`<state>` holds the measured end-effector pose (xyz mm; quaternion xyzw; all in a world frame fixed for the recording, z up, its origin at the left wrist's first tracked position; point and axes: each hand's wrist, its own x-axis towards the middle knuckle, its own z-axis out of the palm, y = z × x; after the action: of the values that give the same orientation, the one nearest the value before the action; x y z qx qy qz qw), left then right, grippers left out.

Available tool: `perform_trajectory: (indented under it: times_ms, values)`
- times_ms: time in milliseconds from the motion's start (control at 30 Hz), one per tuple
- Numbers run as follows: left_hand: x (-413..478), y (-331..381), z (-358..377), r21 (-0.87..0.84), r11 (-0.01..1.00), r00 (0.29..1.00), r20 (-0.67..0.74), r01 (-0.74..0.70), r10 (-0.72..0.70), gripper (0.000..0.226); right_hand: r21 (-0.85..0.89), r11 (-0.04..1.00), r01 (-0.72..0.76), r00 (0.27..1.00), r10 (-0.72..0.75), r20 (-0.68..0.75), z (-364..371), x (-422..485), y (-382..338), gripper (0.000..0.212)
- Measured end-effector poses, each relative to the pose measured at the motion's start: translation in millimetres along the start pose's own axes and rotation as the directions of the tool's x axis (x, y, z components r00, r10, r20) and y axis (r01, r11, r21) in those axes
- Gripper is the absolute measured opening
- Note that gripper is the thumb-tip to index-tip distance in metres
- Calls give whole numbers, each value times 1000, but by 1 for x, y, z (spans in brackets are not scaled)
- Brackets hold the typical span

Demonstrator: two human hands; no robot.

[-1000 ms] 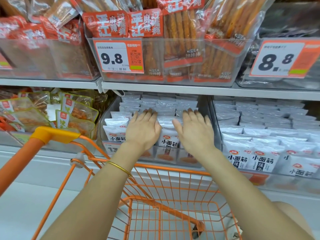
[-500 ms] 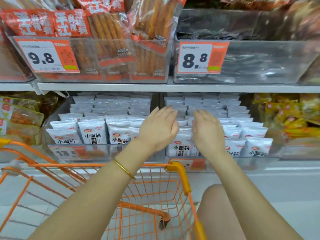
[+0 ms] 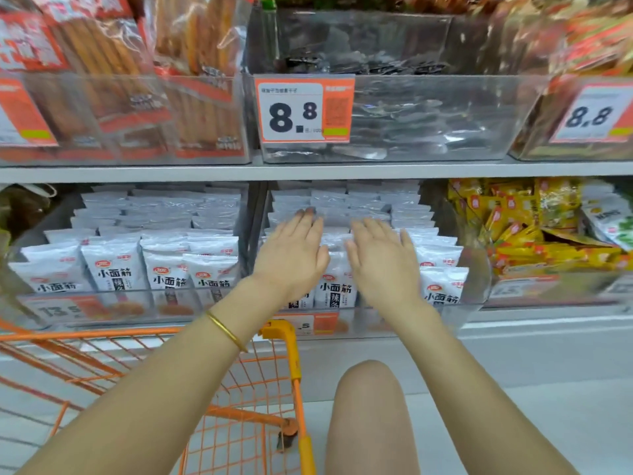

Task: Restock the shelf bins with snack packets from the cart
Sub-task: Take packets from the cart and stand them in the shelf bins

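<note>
Your left hand [image 3: 291, 250] and right hand [image 3: 380, 257] lie palm-down, fingers straight and spread, atop white foil snack packets [image 3: 337, 286] in the clear plastic shelf bin [image 3: 476, 289].

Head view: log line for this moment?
left hand: open, flat over white snack packets | right hand: open, flat, same clear plastic bin | orange wire cart: lower left

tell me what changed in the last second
The left hand and right hand moved rightward, from the left bin to the right bin, where they now spread flat over its white packets. The view swung right too, so the cart sits further left in frame. Neither hand took hold of anything; fingers stayed straight.
</note>
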<state>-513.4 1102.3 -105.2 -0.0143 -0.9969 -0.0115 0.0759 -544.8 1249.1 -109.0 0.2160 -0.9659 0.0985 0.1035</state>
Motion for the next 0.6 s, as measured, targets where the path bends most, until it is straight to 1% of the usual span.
perform_trajectory:
  times_ms: [33,100,167,200,267,367,400,467,500,600]
  values:
    - [6,7,0,-21,1000,1000,0,-19,19,68,9,999,-52,998,52,-26,-4,1,11,46]
    - [18,23,4,-43,998,998,20,-54,55,57,11,984,-177,983,177,-38,-8,1,38,46]
    - [26,39,9,-49,997,996,54,-67,70,54,-21,962,-271,962,271,-7,-6,0,63,47]
    - [29,45,11,-48,997,995,73,-68,72,54,-20,956,-294,956,294,19,-3,-1,72,49]
    - [32,54,13,-55,996,993,92,-70,75,53,-5,960,-282,958,281,49,3,-3,79,52]
    - [33,55,14,-80,994,989,125,-71,81,52,4,977,-212,977,211,26,8,-5,80,69]
    - [34,54,14,-87,993,985,145,-77,89,52,2,978,-206,978,206,30,8,-4,80,67]
    - [37,52,12,-111,989,978,176,-94,112,52,8,974,-227,973,226,48,3,-2,83,51]
    - [40,50,11,-122,988,979,170,-94,114,51,18,972,-235,972,234,39,0,2,84,46]
    - [52,45,7,-106,993,992,114,-47,59,51,38,975,-219,976,218,16,-6,26,83,45]
